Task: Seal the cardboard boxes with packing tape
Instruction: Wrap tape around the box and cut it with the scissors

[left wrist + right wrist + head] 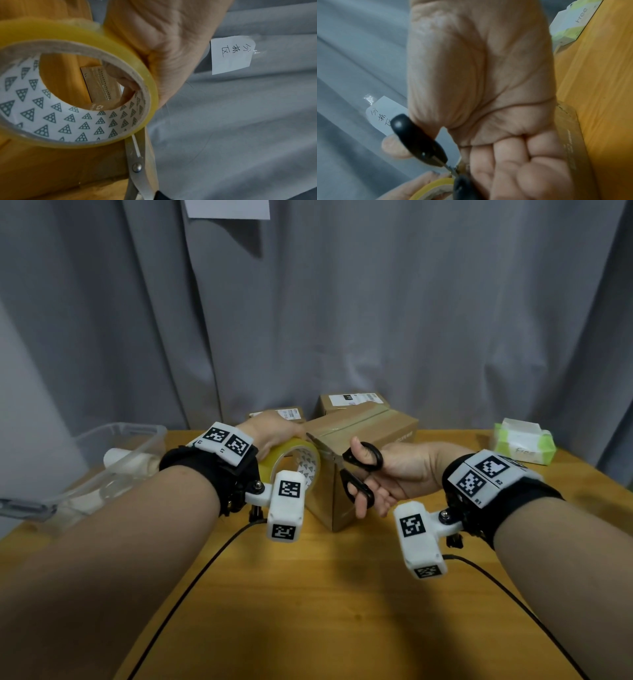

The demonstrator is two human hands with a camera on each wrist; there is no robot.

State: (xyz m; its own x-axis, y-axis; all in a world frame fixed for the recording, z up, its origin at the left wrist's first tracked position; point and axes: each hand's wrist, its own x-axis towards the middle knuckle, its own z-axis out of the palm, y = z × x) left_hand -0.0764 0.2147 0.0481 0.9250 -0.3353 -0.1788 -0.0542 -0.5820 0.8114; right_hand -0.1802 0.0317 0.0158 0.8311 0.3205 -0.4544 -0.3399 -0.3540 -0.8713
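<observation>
My left hand (274, 429) grips a yellowish roll of packing tape (294, 455) from above, right against the near left corner of a brown cardboard box (370, 429) that has clear tape along its top seam. In the left wrist view the thumb hooks inside the roll (77, 94). My right hand (397, 474) holds black-handled scissors (359, 470), thumb through the upper loop and fingers at the lower one. The steel blades (137, 162) stand slightly parted and reach between roll and box. The right wrist view shows the scissors handle (418, 142) and the roll (435, 185) below.
Two smaller labelled boxes (352, 402) (291, 414) stand behind the main box. A clear plastic bin (102, 460) sits at the table's left edge and a green tissue pack (524, 445) at the right. Black cables (205, 570) cross the wooden table (325, 611). A grey curtain hangs behind.
</observation>
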